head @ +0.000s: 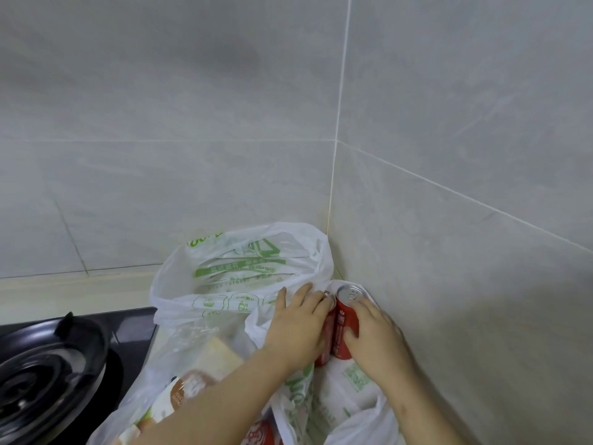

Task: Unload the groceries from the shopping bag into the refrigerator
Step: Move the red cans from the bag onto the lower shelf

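Note:
A white plastic shopping bag (pixel 237 277) with green print stands open in the corner of the counter. Two red drink cans stand side by side at its right edge. My left hand (pixel 296 326) wraps round the left can (pixel 329 335), which is mostly hidden. My right hand (pixel 373 335) grips the right can (pixel 345 329), whose silver top shows. A second bag (pixel 340 393) with green print lies under my wrists. A clear bag holding bread (pixel 221 354) and a brown-labelled package (pixel 183 393) sits to the left. Another red item (pixel 261 433) peeks out at the bottom.
A black gas hob (pixel 51 370) with its burner ring fills the lower left. Grey tiled walls (pixel 449 155) meet in a corner right behind the bags. A pale counter strip (pixel 73 293) runs along the back wall. No refrigerator is in view.

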The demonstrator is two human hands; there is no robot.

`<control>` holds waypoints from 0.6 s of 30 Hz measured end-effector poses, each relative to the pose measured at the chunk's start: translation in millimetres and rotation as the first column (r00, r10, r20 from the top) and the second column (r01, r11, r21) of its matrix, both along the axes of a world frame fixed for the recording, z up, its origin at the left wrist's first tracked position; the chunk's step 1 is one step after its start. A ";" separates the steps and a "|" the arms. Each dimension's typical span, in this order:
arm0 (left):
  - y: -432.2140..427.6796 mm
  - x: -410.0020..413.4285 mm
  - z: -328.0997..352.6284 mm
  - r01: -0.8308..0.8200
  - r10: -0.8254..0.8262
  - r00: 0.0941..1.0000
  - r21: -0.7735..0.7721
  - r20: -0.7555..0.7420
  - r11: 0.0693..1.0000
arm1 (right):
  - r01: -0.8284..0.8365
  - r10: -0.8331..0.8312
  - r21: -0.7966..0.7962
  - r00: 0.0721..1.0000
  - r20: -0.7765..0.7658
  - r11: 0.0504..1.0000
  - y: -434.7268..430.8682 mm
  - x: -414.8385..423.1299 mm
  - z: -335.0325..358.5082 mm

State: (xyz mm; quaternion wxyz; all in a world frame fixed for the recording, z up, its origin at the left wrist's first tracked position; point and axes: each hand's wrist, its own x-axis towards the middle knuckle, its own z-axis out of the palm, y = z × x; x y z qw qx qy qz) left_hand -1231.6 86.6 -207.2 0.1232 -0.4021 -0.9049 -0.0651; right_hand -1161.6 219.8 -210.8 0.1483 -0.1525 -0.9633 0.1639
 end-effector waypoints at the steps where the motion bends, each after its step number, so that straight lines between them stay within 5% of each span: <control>1: -1.0 1.0 0.3 0.004 -0.004 1.000 0.002 -0.001 1.000 | 0.007 -0.007 0.001 1.000 -0.018 1.000 0.2 -0.3 0.9; 18: -13.6 -3.9 -2.7 0.216 -0.210 0.961 0.012 -0.179 0.976 | 0.070 -0.068 -0.044 0.997 0.036 0.997 -2.0 0.9 5.0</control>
